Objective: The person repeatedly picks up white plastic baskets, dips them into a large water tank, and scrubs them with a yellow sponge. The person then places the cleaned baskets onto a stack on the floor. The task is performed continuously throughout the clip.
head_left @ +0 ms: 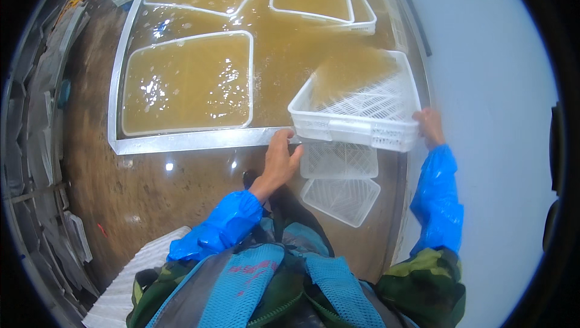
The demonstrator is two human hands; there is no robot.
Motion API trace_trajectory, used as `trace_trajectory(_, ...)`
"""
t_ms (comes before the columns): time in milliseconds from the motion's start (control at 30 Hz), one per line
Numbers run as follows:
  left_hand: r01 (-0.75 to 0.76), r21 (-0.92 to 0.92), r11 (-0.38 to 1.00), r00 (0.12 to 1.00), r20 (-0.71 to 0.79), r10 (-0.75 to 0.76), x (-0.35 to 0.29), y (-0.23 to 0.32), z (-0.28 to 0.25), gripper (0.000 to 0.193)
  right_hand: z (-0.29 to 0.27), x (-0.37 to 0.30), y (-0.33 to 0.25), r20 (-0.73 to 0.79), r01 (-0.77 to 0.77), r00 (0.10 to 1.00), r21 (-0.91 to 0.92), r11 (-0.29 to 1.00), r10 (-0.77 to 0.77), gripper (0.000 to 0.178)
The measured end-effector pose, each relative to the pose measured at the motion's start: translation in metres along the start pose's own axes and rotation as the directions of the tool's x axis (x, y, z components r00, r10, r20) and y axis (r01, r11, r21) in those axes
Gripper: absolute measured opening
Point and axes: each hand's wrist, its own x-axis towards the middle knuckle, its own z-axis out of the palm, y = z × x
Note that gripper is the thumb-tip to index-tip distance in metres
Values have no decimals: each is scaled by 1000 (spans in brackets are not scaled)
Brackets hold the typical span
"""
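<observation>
A white slotted plastic crate (341,127) is tilted over the near right corner of a metal-rimmed tank, part of its far end in murky brown water (290,68). My right hand (429,126) is closed on the crate's right end. Just below the crate's near left corner is my left hand (279,162), thumb and fingers apart, beside the tank's metal rim (199,141). It does not appear to grip the crate. Blue sleeve covers are on both my forearms.
More white crates (251,80) lie sunk to their rims in the tank. Two crates (341,198) sit on the wet brown floor (157,201) below the rim. A pale wall (489,116) runs along the right. Stacked grey sheets (48,116) line the left.
</observation>
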Motion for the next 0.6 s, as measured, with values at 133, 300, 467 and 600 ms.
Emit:
trace_trajectory(133, 393, -321, 862, 918, 191, -347, -4, -6, 30, 50, 26, -68, 80, -113, -42, 992, 90, 995, 52, 13)
trace_trajectory(300, 685, -437, 583, 709, 217, -671, 10, 9, 54, 70, 111, -149, 119, -111, -18, 992, 297, 955, 53, 14)
trace_trajectory(467, 456, -551, 699, 774, -143, -617, 28, -66, 64, 60, 190, -177, 92, -52, 94, 995, 275, 957, -83, 25)
trace_trajectory(600, 709, -513, 484, 624, 137, -769, 57, -55, 43, 42, 131, -141, 116, 140, 98, 980, 285, 954, -142, 26)
